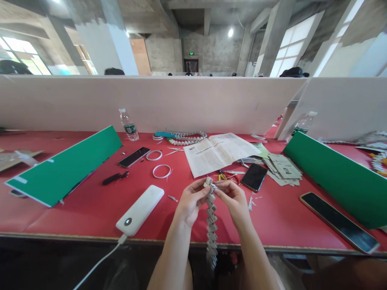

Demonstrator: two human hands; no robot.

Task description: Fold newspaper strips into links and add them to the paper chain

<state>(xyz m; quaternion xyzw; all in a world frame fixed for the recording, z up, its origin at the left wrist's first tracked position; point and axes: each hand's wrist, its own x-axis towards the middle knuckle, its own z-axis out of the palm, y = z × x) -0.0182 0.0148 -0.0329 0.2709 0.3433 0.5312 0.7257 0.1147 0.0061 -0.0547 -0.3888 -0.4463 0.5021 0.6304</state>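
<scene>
A zigzag chain of folded paper links (212, 227) hangs between my forearms, its lower end dropping past the table's front edge. My left hand (188, 202) is closed, pinching the chain's top end between thumb and fingers. Close beside it, my right hand (235, 198) is closed too, its thumb and fingertips on a small folded paper strip (214, 186) at that same end. Whether the strip is tucked into the top link I cannot tell. Just beyond the hands lie pliers with red and yellow handles (225, 176), partly under paper.
Behind the hands, a newspaper (222, 152) covers part of the red table (90, 217). Around lie a white power bank (140, 209) with cable, a black phone (254, 177), tape rings (161, 171), paper sheets (286, 167) and another chain (187, 139). Green boards (66, 171) flank both sides.
</scene>
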